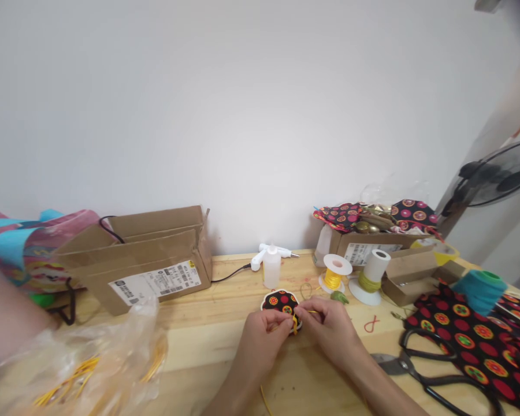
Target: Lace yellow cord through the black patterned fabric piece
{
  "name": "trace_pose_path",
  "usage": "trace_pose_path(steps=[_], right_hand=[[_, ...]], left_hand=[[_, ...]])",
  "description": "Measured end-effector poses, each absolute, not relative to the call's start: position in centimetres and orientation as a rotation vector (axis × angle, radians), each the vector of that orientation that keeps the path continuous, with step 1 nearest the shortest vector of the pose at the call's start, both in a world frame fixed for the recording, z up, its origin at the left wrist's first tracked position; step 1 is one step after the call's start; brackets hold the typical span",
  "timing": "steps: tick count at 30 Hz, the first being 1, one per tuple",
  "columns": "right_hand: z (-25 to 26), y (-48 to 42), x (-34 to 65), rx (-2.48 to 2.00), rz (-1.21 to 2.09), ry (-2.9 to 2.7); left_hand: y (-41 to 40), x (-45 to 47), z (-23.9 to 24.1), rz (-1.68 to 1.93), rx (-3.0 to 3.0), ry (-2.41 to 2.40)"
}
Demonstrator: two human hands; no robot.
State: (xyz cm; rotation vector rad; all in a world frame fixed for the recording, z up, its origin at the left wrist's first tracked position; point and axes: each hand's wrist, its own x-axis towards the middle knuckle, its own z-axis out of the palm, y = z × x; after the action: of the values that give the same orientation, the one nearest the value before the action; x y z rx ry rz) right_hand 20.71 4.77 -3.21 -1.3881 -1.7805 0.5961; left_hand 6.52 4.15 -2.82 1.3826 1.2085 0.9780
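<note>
Both hands meet at the near edge of a small black fabric piece (277, 300) with a red and yellow flower print and a white rim, lying on the table. My left hand (266, 335) pinches a yellow cord (294, 325) between thumb and forefinger. My right hand (329, 329) is closed on the same cord, just right of the left fingertips; a strand runs out past its fingers. Another length of cord hangs down below the left hand. The fingers partly hide the cord where they come together.
Behind the fabric piece stand a white bottle (272, 267) and a white corded tool (260, 257). Rightward are a yellow cord spool (333, 280), a green cord spool (370, 283), black scissors (429, 370) and printed fabric (468, 341). A cardboard box (156, 260) and plastic bag (125, 358) lie left.
</note>
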Motion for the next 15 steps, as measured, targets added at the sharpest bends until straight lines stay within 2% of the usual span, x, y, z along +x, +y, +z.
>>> trace_pose_path(steps=[10,15], right_hand=[[-2.66,4.6,20.83,-1.39,0.419,-1.843],[-3.12,4.91,21.0,-1.425,0.562,-1.766]], left_hand=[[4.06,6.47,-2.9,1.011,1.427,1.167],[4.04,6.41,-3.0,1.025,1.412,1.183]])
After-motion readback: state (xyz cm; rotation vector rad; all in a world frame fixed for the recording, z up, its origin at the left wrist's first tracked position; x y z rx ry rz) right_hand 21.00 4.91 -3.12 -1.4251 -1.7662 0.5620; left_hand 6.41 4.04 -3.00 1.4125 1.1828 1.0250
